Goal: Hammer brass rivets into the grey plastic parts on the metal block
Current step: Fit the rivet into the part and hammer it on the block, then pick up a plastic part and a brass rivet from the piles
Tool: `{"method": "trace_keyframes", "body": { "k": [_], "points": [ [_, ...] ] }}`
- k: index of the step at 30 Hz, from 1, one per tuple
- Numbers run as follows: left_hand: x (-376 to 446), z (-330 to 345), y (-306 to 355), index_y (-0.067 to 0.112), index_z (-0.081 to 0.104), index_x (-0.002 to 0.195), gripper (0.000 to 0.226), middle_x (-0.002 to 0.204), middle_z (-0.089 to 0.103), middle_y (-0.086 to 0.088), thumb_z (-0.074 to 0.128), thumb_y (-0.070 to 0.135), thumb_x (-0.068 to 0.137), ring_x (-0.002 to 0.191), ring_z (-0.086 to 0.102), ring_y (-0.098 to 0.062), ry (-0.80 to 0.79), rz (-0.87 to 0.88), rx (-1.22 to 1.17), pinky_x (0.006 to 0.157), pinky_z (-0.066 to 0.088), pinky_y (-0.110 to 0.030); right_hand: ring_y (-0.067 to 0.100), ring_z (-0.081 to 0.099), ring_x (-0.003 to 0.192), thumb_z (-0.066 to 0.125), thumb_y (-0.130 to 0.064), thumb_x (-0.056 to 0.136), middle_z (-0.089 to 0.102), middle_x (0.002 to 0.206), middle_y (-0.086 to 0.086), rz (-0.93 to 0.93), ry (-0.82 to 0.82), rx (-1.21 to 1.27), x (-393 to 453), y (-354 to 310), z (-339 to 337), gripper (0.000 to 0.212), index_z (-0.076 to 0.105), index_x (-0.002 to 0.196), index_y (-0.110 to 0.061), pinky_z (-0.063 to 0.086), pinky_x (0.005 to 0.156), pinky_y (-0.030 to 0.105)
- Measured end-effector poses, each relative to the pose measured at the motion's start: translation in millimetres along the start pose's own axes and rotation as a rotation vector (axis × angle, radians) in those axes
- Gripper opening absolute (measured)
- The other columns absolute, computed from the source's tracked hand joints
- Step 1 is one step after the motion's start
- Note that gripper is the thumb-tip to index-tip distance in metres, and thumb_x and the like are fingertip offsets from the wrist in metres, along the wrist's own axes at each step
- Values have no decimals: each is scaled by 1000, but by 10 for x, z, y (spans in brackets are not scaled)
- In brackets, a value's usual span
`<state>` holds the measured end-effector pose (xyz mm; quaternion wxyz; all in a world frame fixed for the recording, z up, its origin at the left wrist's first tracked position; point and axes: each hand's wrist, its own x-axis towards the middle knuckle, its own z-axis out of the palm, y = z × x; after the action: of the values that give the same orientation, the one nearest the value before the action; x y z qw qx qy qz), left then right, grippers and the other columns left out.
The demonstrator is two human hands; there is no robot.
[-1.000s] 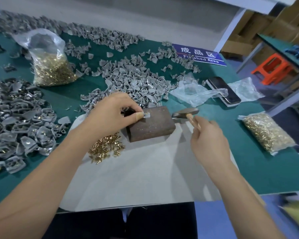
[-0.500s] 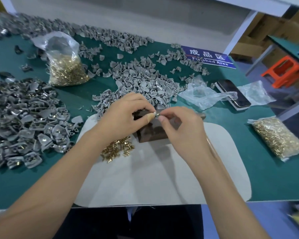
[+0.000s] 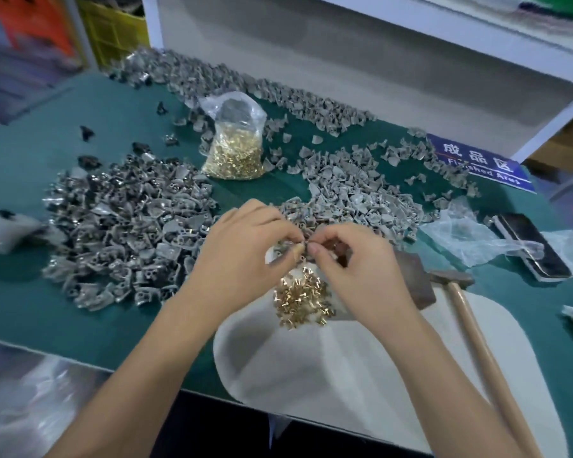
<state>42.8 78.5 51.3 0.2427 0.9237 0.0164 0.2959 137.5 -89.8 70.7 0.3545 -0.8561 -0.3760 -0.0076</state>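
We have both hands meeting above the loose heap of brass rivets (image 3: 301, 300) on the white mat (image 3: 361, 368): our left hand (image 3: 245, 256) and right hand (image 3: 354, 259) each curl thumb and forefinger into a pinch on one small grey plastic part (image 3: 306, 243) held between them, and whether a rivet is already seated in it we cannot tell. To do this step well, we probably want the rivet started straight in its hole before carrying the part to the metal block (image 3: 412, 285) just right of our right hand (the hammer (image 3: 467, 312) lies untouched beside it). Unworked grey parts (image 3: 354, 193) sit heaped behind. A blue sign (image 3: 477, 163) reads "成品区", with "Finished Area" partly legible underneath.
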Motion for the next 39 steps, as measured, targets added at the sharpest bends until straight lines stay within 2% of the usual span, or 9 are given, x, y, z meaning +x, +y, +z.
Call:
{"method": "trace_keyframes", "body": {
  "k": [3, 7, 9, 13, 20, 25, 31, 35, 39],
  "points": [
    [-192, -203, -189, 28, 75, 91, 7, 90, 66, 14, 71, 34, 89, 96, 60, -18, 74, -69, 103, 83, 47, -39, 9, 55, 87, 69, -23, 92, 64, 85, -16, -112, -14, -76, 100, -232, 274, 6, 69, 87, -26, 45, 79, 34],
    [-413, -401, -416, 27, 76, 90, 10, 91, 69, 13, 69, 34, 88, 99, 63, -21, 125, -139, 201, 84, 47, -44, 3, 47, 83, 68, -27, 91, 61, 83, -18, -194, -30, -123, 201, -476, 582, 8, 66, 87, -33, 40, 74, 26],
    [-513, -479, -526, 26, 78, 93, 10, 94, 71, 11, 72, 31, 87, 102, 63, -23, 132, -190, 225, 86, 46, -42, 5, 47, 82, 68, -27, 92, 62, 83, -17, -215, -63, -113, 264, -566, 724, 7, 67, 87, -32, 40, 74, 27],
    [-670, -633, -680, 26, 78, 99, 13, 98, 71, 10, 70, 33, 92, 105, 60, -22, 131, -319, 220, 88, 40, -39, 8, 50, 83, 67, -25, 94, 63, 86, -16, -194, -133, -46, 397, -713, 967, 8, 69, 89, -31, 43, 74, 33],
    [-789, -766, -849, 29, 74, 101, 12, 100, 69, 13, 64, 32, 96, 105, 57, -17, 163, -459, 224, 94, 42, -39, 11, 59, 90, 66, -27, 94, 64, 88, -17, -108, -208, -63, 497, -817, 1184, 10, 72, 89, -34, 53, 78, 38],
    [-776, -739, -867, 29, 74, 102, 11, 100, 69, 13, 64, 31, 97, 104, 57, -18, 151, -467, 203, 94, 41, -37, 9, 56, 83, 67, -27, 94, 65, 89, -17, -98, -206, -31, 511, -779, 1164, 9, 74, 92, -33, 51, 77, 36],
    [-640, -690, -769, 23, 75, 105, 13, 99, 67, 10, 65, 27, 99, 101, 57, -19, 137, -385, 109, 90, 48, -46, -5, 55, 79, 66, -22, 95, 67, 85, -22, -37, -114, -18, 467, -475, 844, 13, 75, 93, -32, 44, 68, 26],
    [-416, -520, -580, 22, 76, 105, 13, 99, 68, 10, 67, 27, 97, 102, 58, -18, 86, -336, 20, 91, 49, -47, -2, 64, 79, 67, -23, 95, 70, 87, -22, 93, -50, -7, 389, -146, 484, 12, 76, 97, -31, 59, 74, 36],
    [-208, -233, -355, 23, 75, 104, 14, 98, 67, 7, 67, 30, 95, 97, 59, -17, -45, -256, -17, 86, 50, -44, -2, 62, 85, 67, -27, 95, 69, 90, -24, 117, 26, -141, 271, 137, 192, 11, 75, 96, -35, 55, 76, 30]
  ]
}}
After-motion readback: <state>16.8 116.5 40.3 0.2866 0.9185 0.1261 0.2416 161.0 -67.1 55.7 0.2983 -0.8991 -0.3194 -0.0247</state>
